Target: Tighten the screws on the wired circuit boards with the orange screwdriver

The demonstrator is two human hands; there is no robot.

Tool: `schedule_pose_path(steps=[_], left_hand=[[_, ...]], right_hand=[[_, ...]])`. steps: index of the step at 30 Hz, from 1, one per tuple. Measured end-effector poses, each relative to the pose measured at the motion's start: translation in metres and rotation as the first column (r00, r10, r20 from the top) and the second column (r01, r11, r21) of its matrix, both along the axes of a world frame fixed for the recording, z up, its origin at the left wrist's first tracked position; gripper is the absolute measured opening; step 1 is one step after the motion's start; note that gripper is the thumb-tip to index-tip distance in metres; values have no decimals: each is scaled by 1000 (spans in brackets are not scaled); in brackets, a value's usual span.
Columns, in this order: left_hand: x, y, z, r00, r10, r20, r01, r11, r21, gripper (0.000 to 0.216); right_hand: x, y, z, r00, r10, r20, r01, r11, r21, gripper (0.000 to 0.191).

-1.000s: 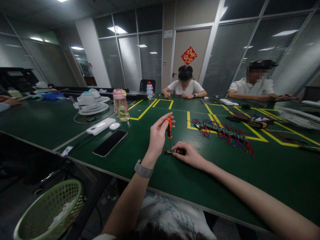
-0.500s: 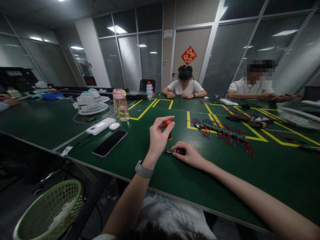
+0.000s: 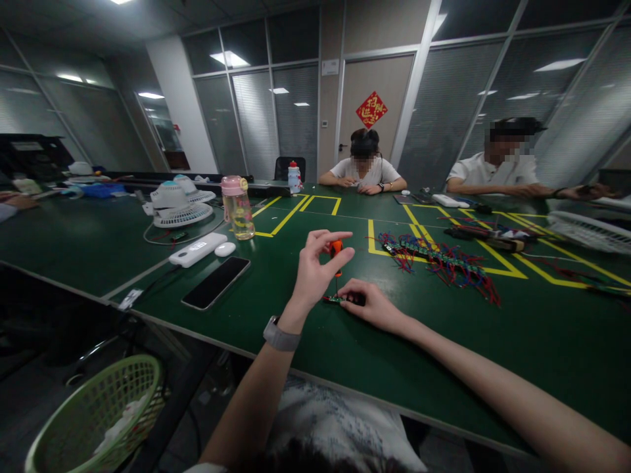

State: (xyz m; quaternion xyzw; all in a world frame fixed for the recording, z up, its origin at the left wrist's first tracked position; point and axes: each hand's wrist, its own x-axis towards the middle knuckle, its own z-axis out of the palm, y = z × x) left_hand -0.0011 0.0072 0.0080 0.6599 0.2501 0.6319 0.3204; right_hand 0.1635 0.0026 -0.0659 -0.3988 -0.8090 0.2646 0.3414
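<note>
An orange and black screwdriver (image 3: 337, 249) stands upright at the middle of the table, its thin shaft reaching down to a small green circuit board (image 3: 333, 299). Around the handle is my left hand (image 3: 318, 263); the thumb and index finger are spread apart, and the other fingers are partly hidden at the handle. My right hand (image 3: 367, 302) rests low on the table and pinches the board's right end, covering part of it. Short red wires show at the board's left end.
On the green table (image 3: 276, 302) lie a black phone (image 3: 215, 282), a white power bank (image 3: 198, 249) and a white earbud case (image 3: 225, 249). A pink-lidded bottle (image 3: 238, 210) and fans (image 3: 180, 203) stand behind. Wired boards (image 3: 438, 256) lie right. Two people sit opposite. A green basket (image 3: 98, 407) stands below left.
My left thumb and index finger have opened wider around the screwdriver handle, showing more of it. My right hand and the board have stayed put.
</note>
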Motion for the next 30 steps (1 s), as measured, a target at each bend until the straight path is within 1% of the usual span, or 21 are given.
schedule_pose_path(steps=[1, 3, 5, 7, 8, 9, 12, 14, 16, 19, 20, 21, 22, 23, 25, 26, 27, 28, 30], left_hand=[[-1, 0, 0, 1000, -20, -16, 20, 1000, 4, 24], [0, 0, 0, 993, -119, 4, 120, 993, -17, 29], [2, 1, 0, 969, -234, 75, 239, 969, -63, 33], [5, 1, 0, 949, -284, 135, 299, 948, -110, 36], [5, 1, 0, 952, -270, 143, 288, 950, -119, 35], [5, 0, 1, 965, -229, 128, 244, 963, -115, 35], [3, -3, 3, 999, -44, 21, 45, 998, -31, 30], [2, -4, 4, 999, 12, -30, -12, 1000, 11, 28], [2, -4, 4, 999, -21, -31, 21, 1000, 14, 26], [4, -2, 3, 983, -173, 55, 176, 983, -48, 31], [5, -2, 2, 975, -208, 82, 214, 974, -71, 32], [6, -2, 2, 972, -213, 94, 222, 971, -86, 32], [6, -2, 2, 979, -185, 86, 192, 977, -87, 30], [6, -3, 2, 990, -131, 59, 135, 988, -70, 29], [5, -4, 3, 1000, -8, -4, 8, 1000, -6, 26], [4, -4, 4, 999, 29, -24, -29, 999, 15, 24], [4, -4, 4, 999, 41, -32, -40, 999, 21, 23], [3, -4, 4, 999, 25, -22, -25, 1000, 13, 23], [4, -2, 3, 997, -62, 45, 63, 997, -37, 27]], right_hand=[[0, 0, 0, 1000, 2, -3, -2, 1000, 3, 16], [0, 0, 0, 1000, 8, -9, -7, 1000, 11, 16], [0, 0, 0, 1000, 11, -10, -10, 1000, 13, 16], [0, 0, 0, 1000, 7, -6, -7, 1000, 8, 16], [0, 0, 0, 1000, 4, -4, -4, 1000, 5, 17], [0, 0, 1, 1000, 2, -3, -2, 1000, 2, 17], [0, -1, 1, 1000, 1, -7, -1, 1000, -3, 17], [0, -1, 1, 1000, 1, -9, -1, 1000, -2, 16], [0, -1, 1, 1000, 2, -9, -2, 1000, 2, 16], [0, -1, 1, 1000, 4, -3, -4, 1000, 9, 15], [0, -1, 1, 1000, 4, -3, -4, 1000, 10, 15], [0, -1, 2, 1000, 3, -2, -3, 1000, 12, 15], [0, -1, 2, 1000, 2, -1, -2, 1000, 13, 15], [0, -1, 2, 1000, 1, -1, -1, 1000, 14, 15], [0, -2, 2, 1000, -1, -1, 1, 1000, 17, 15], [0, -2, 2, 1000, -1, -1, 1, 1000, 19, 15], [0, -2, 2, 1000, -1, -1, 1, 1000, 21, 15], [0, -2, 2, 1000, 0, 0, 0, 1000, 22, 15], [0, -1, 2, 1000, 1, 1, -1, 1000, 21, 15]])
